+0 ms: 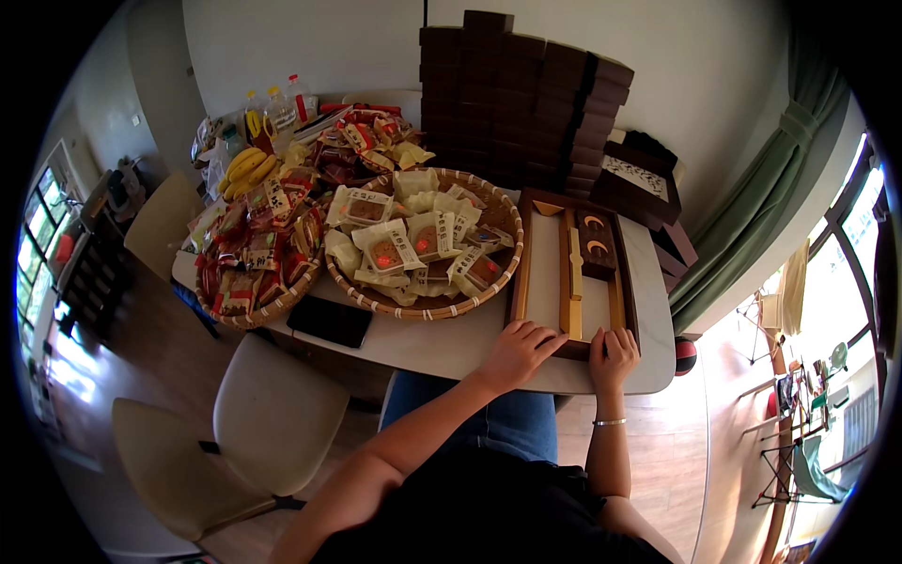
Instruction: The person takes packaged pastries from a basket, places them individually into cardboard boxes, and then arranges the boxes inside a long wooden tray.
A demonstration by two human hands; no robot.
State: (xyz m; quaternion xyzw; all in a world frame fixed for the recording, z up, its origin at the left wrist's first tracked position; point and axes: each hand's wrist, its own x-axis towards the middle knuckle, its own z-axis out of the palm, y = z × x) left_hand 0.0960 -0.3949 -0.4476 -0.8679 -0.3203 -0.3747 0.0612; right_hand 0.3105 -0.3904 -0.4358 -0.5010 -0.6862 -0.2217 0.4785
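A shallow dark brown gift box [519,296] lies open at the table's right front, with gold dividers [572,282] and a pale bottom inside. Two small dark boxes with gold crescents [596,247] sit in its right section, at the far end. My left hand [518,356] grips the box's front rim near its left corner, fingers bent over the edge. Around the same rim near the right corner curls my right hand [614,358], a bracelet on that wrist. Left of the box stands a round woven basket [426,310] of individually wrapped pastries [391,250].
A second basket [261,317] holds red-wrapped snacks. A black phone [330,321] lies at the table's front edge. Stacked dark boxes [507,106] rise behind; an open box [638,180] is at back right. Bananas [248,169] and bottles stand back left. Chairs [278,416] are left.
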